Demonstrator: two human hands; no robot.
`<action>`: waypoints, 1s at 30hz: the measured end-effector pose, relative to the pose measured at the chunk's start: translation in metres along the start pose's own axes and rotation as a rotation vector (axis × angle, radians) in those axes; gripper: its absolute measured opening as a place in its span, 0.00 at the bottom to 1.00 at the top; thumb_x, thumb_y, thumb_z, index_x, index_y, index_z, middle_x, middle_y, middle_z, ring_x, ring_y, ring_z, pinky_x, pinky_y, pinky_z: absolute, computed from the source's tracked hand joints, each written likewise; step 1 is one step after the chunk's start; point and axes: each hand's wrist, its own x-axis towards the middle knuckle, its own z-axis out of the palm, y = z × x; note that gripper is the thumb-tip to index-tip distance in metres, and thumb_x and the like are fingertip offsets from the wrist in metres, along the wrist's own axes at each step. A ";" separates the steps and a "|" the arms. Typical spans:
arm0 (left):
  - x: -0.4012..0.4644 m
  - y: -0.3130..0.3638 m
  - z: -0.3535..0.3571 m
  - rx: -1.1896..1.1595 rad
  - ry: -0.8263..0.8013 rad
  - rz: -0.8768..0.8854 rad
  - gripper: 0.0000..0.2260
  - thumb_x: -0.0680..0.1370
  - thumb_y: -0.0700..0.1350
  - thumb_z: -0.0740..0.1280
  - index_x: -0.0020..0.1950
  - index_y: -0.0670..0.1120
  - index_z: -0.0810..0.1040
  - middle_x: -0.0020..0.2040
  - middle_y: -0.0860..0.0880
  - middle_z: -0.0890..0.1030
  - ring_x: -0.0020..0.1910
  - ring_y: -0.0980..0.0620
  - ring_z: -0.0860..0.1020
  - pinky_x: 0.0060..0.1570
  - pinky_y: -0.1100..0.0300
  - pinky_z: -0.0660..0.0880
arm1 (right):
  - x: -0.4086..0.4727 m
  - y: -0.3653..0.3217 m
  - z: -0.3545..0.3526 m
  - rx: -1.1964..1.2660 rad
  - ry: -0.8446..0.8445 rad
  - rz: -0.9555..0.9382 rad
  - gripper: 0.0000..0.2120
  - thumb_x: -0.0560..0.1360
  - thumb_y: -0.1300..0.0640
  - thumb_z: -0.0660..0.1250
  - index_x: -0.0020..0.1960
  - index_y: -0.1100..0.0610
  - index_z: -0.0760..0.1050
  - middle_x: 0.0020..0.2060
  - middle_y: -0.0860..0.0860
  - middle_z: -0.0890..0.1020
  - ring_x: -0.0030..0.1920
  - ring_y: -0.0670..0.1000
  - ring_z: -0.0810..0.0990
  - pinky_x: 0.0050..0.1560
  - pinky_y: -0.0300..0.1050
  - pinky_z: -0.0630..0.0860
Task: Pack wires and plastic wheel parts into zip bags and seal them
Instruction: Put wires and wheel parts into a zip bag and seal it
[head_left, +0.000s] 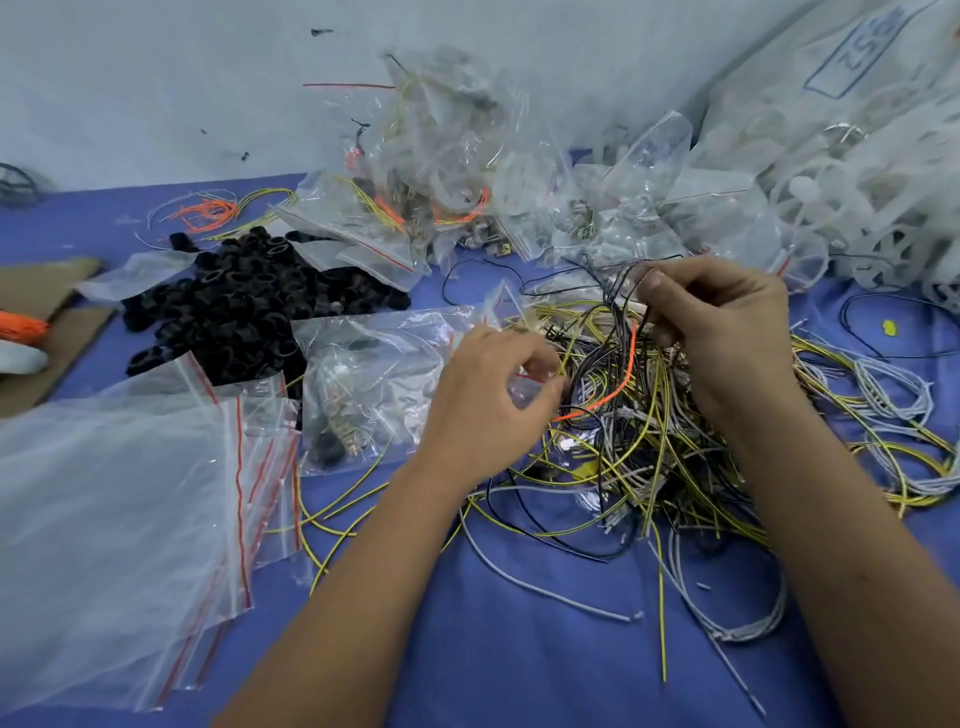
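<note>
Now your right hand (727, 332) pinches thin dark wires (618, 291) above the tangled pile (649, 441); your left hand (493, 395) pinches a crinkly zip bag (522, 387); glossy black rings (244, 306) heap at ten o'clock.

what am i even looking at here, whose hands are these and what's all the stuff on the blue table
There is no machine here. The single picture comes from a camera worn on a person's head, looking down at their own two bare hands. The left hand pinches the mouth of a small clear zip bag. The right hand pinches a few thin dark wires lifted from a tangled wire pile of yellow, grey, black and orange strands. On the blue table also lie a heap of black plastic rings, a stack of empty zip bags with red seal lines, and filled bags at the back.
</note>
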 end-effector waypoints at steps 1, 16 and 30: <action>0.000 0.000 0.000 0.016 -0.006 0.018 0.04 0.74 0.46 0.71 0.48 0.49 0.81 0.43 0.57 0.81 0.48 0.51 0.75 0.53 0.52 0.72 | 0.000 0.001 0.001 -0.049 -0.003 -0.013 0.06 0.73 0.65 0.76 0.40 0.56 0.84 0.33 0.56 0.81 0.27 0.48 0.71 0.26 0.40 0.68; 0.004 0.008 0.000 -0.056 0.252 -0.090 0.08 0.74 0.48 0.73 0.40 0.44 0.83 0.46 0.52 0.83 0.55 0.46 0.73 0.57 0.43 0.70 | -0.001 0.004 0.006 -0.054 0.075 0.005 0.03 0.72 0.63 0.77 0.41 0.57 0.84 0.27 0.49 0.80 0.24 0.48 0.70 0.26 0.39 0.68; 0.012 0.003 -0.009 -0.805 0.384 -0.429 0.10 0.83 0.39 0.66 0.42 0.42 0.80 0.32 0.51 0.76 0.26 0.53 0.70 0.28 0.62 0.68 | 0.006 0.006 -0.016 -0.732 0.029 -0.049 0.18 0.70 0.62 0.69 0.58 0.50 0.83 0.48 0.44 0.84 0.41 0.42 0.78 0.40 0.35 0.74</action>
